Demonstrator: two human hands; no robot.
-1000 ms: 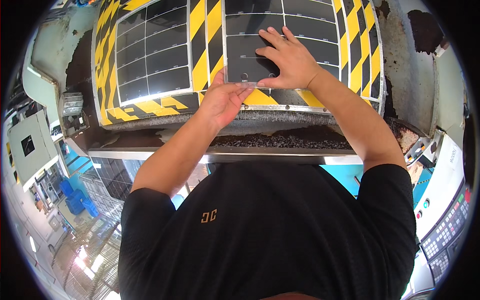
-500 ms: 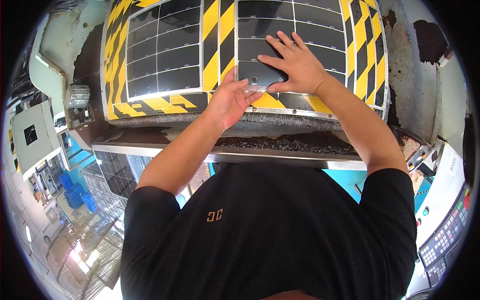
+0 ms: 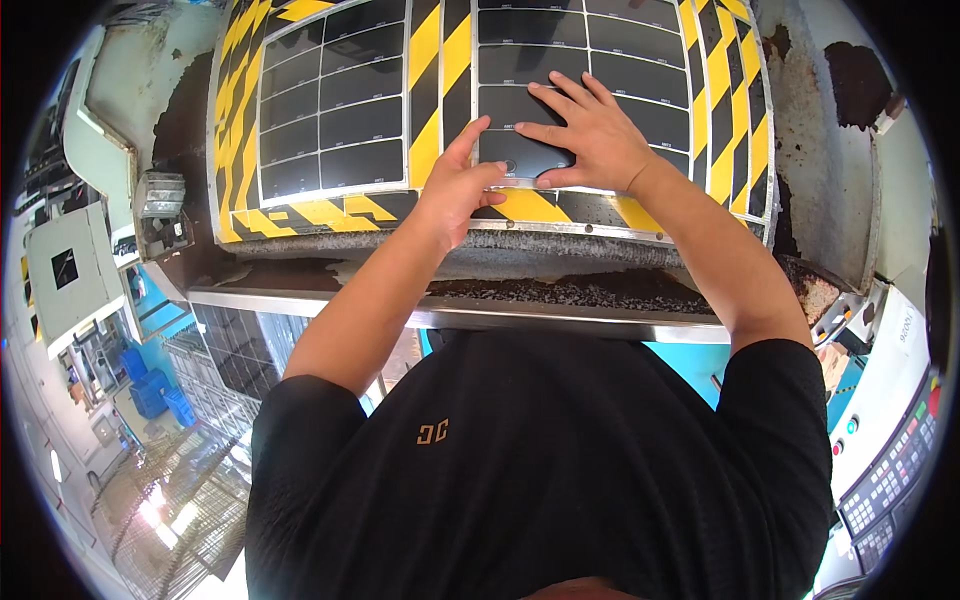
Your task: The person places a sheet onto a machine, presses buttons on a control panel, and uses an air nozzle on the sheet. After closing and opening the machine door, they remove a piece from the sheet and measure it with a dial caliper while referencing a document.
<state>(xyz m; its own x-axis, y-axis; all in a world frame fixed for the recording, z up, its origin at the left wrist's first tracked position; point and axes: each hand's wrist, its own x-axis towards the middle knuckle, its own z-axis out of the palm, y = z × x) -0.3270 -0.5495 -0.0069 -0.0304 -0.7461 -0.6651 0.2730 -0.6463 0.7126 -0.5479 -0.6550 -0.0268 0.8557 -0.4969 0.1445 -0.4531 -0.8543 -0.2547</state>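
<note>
A black plate (image 3: 510,145) divided by pale lines into rectangles lies on a bed (image 3: 545,205) edged with yellow and black striped tape. My right hand (image 3: 595,140) rests palm down on its near part, fingers spread. At its near left corner is my left hand (image 3: 460,190), with one digit stretched away from me and the other fingertips touching the plate's near edge, beside a small round hole. Some of those fingers are partly hidden. A similar black gridded plate (image 3: 360,165) lies to the left, with neither hand on it.
A rusty trough (image 3: 600,285) and a metal rail (image 3: 500,315) run between the bed and my body. On the right stands a control panel with keys (image 3: 885,480). At the left are a grey box (image 3: 70,265), blue bins (image 3: 150,392) and wire racks (image 3: 165,500).
My left hand has turned, and one digit now reaches farther along the plate's left edge. My right hand stays spread on the plate, slightly shifted. The view has moved a little.
</note>
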